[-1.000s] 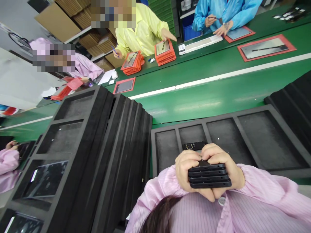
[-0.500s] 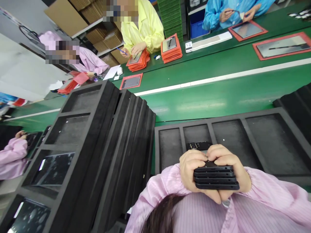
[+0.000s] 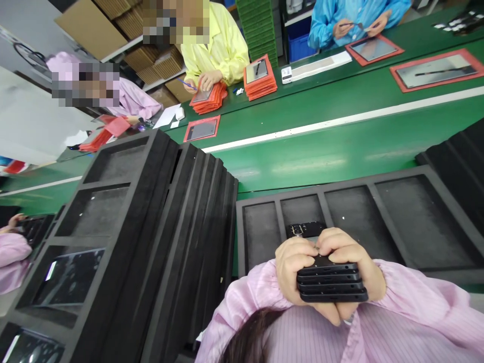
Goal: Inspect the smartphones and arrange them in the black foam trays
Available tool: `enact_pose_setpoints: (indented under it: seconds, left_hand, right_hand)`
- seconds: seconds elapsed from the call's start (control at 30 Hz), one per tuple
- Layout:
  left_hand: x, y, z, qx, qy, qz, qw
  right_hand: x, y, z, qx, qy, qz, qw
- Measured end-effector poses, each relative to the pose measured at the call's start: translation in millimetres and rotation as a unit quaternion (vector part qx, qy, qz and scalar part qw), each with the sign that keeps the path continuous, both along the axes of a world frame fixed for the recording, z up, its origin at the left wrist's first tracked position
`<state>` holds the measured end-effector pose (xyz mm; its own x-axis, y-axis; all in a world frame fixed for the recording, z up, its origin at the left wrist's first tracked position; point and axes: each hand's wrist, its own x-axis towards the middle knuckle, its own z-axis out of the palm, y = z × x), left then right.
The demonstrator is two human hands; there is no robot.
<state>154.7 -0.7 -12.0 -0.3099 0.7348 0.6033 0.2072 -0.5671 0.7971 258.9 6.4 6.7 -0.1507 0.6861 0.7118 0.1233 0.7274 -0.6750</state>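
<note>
My left hand [image 3: 295, 272] and my right hand [image 3: 353, 257] are both closed around a stack of black phone housings [image 3: 331, 289], several pieces laid flat on one another. The fingers curl over the top of the stack and meet near its middle, while the thumbs or lower fingers show under it. Slots and small holes mark the housing edges that face me. A camera cutout shows on the housing's far end [image 3: 298, 230], beyond my knuckles. Below the stack's far side lies a black foam tray [image 3: 419, 217] with several shallow compartments.
On the left rises a tall pile of black foam trays [image 3: 141, 201]; its top tray holds glossy dark panels [image 3: 71, 277]. More black foam [image 3: 461, 171] stands at right. Across the green bench [image 3: 321, 146], people handle screens on red sheets [image 3: 260, 89].
The view has shifted slightly, so the bench and trays sit a little farther left. Both hands keep the same hold on the stack.
</note>
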Motion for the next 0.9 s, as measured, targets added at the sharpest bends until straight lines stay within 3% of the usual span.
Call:
enact_pose_setpoints:
  seconds: [0.1, 0.27, 0.4, 0.53, 0.7, 0.9]
  left_hand:
    - [1.1, 4.2, 9.1, 0.051, -0.043, -0.008, 0.998]
    - [9.4, 6.2, 16.3, 0.039, -0.055, 0.040, 0.997]
    - [21.4, 5.1, 30.9, 0.006, -0.072, 0.080, 0.994]
    - [28.7, 4.4, 42.9, -0.019, -0.075, 0.068, 0.995]
    - [23.0, 5.2, 30.7, 0.008, -0.085, 0.086, 0.993]
    - [-5.7, 7.2, 5.3, 0.053, -0.033, -0.055, 0.997]
  right_hand:
    - [0.2, 1.4, -0.4, 0.008, -0.001, 0.001, 1.000]
    - [0.4, 1.6, -0.6, 0.015, -0.005, 0.004, 1.000]
    - [-0.1, 1.0, -0.3, 0.013, -0.001, 0.005, 1.000]
    - [-0.1, 1.3, -1.2, 0.012, 0.000, 0.006, 1.000]
    - [0.6, 0.8, -1.5, 0.009, 0.005, 0.007, 1.000]
    - [0.6, -0.9, 3.1, -0.008, -0.001, 0.006, 1.000]
